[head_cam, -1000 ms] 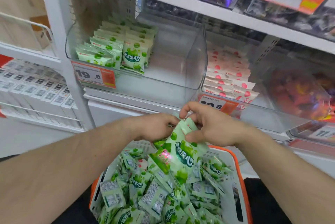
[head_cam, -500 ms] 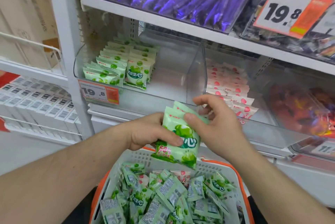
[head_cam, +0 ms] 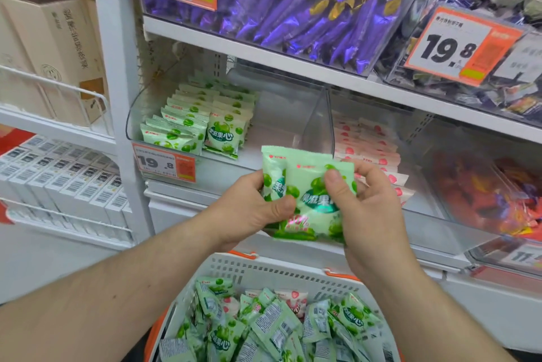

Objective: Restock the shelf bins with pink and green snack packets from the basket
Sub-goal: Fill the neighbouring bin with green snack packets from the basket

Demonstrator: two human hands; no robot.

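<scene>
Two hands, left [head_cam: 249,209] and right [head_cam: 369,203], pinched green packets [head_cam: 308,191] together, now lifted clear of the basket [head_cam: 264,270] (still full) toward the half-empty green bin [head_cam: 287,115], ready for placing.

basket [head_cam: 234,269]: near part cut by bottom edge | pink packets [head_cam: 378,156]: partly hidden behind right hand [head_cam: 369,209] | right-edge price tag [head_cam: 525,257]: blurred, cut off
</scene>
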